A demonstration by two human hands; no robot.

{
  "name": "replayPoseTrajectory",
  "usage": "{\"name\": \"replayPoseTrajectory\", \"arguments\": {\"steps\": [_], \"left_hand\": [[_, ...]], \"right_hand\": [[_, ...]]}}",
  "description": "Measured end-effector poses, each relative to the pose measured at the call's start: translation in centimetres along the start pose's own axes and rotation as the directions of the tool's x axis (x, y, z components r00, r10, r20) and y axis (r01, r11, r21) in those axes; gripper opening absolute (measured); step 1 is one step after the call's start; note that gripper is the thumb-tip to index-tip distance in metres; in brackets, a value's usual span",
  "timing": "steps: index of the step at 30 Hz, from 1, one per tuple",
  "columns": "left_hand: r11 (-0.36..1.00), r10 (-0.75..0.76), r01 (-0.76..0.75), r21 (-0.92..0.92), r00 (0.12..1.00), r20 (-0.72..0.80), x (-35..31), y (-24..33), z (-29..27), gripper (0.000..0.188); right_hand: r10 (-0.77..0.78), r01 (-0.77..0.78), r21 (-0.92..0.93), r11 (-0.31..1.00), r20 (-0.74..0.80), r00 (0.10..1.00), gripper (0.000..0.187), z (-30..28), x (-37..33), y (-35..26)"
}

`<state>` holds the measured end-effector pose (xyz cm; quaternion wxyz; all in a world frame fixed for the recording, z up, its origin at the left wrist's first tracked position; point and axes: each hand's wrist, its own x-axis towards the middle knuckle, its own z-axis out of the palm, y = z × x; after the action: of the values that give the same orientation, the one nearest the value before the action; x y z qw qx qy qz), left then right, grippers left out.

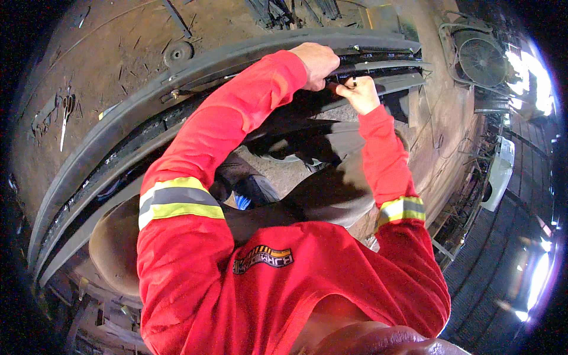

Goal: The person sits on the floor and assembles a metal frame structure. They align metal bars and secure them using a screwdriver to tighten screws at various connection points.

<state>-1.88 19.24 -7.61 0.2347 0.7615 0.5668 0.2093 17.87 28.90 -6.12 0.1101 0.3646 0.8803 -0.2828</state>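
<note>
A long grey beam [254,48] crosses in front of me, and thinner grey strips run alongside it with dark gaps between. It looks curved toward the left. My left hand [318,64] is closed in a fist over the beam's dark channel, its fingertips turned down and hidden. Just to the right, my right hand [361,94] has thumb and fingers pinched together at a small black piece. That piece sits in the gap between the hands and is too small to name. What the left fingers hold, if anything, cannot be seen.
Scissors [65,118] lie on the brown surface at the left. Beyond the beam are a round disc [178,54] and several dark strips [275,13]. A round caged fan [480,61] stands at the far right. Below it is a white panel-like object [500,173].
</note>
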Motion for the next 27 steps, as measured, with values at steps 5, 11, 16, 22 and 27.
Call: {"name": "replayPoseTrajectory", "arguments": {"steps": [5,11,16,22,27], "left_hand": [[0.998,0.03,-0.031,-0.055,0.999,-0.017,-0.1,0.0,-0.1,0.025],[0.999,0.033,-0.034,-0.037,0.999,-0.026,-0.3,-0.3,-0.6,0.028],[0.999,0.014,-0.016,-0.037,0.999,-0.048,-0.4,0.4,-1.3,0.03],[1.0,0.003,-0.003,0.002,1.0,0.016,0.2,-0.4,-0.2,0.028],[0.997,0.067,-0.069,-0.031,0.996,-0.06,-0.1,0.5,-0.5,0.025]], "right_hand": [[-0.024,-0.011,0.638,0.77,0.045,0.999,0.032,1.9,1.3,3.1],[0.266,-0.08,0.515,0.854,-0.298,0.917,0.023,4.8,-1.4,-3.1],[0.284,-0.221,0.182,0.958,-0.703,0.652,0.029,6.5,-2.6,-6.5],[-0.001,-0.031,-0.043,0.999,-0.601,0.799,0.018,5.2,-2.5,-4.3],[0.069,-0.061,0.505,0.861,0.002,0.998,0.023,2.0,0.8,2.4]]}}
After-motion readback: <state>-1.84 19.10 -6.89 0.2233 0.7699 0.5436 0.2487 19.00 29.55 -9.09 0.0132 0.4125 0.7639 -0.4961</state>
